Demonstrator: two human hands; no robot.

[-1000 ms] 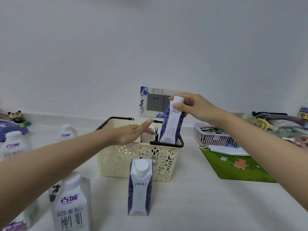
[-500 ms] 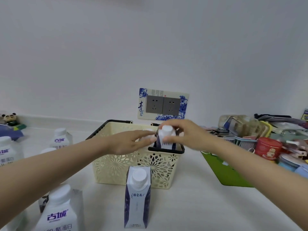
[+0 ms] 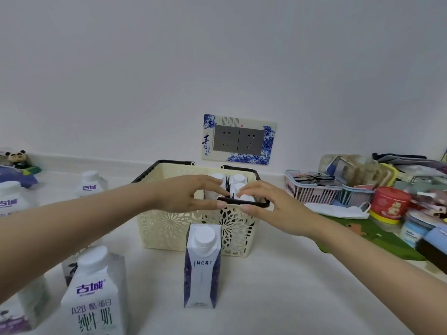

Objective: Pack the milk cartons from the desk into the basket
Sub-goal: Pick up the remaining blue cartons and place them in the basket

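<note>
Now the purple carton I was lowering a second ago is down inside the basket (image 3: 169,228), its white cap (image 3: 246,197) showing just behind the black handle at the near rim, at about 1 o'clock from the basket's centre. My right hand (image 3: 273,209) rests over that cap and rim with a loose grip, fingertips touching the cap but clamping nothing. My left hand (image 3: 191,194) lies open across the rim at 11 o'clock from the right one, steadying the caps already packed (image 3: 238,178). That makes at least four cartons standing in the basket's right half, by my count of caps.

Outside the basket, one purple carton (image 3: 202,267) stands upright on the bench (image 3: 290,298) at 6 o'clock, just in front of the basket. Several white cartons (image 3: 94,296) wait at 7 to 9 o'clock. I judge the job roughly half done.
</note>
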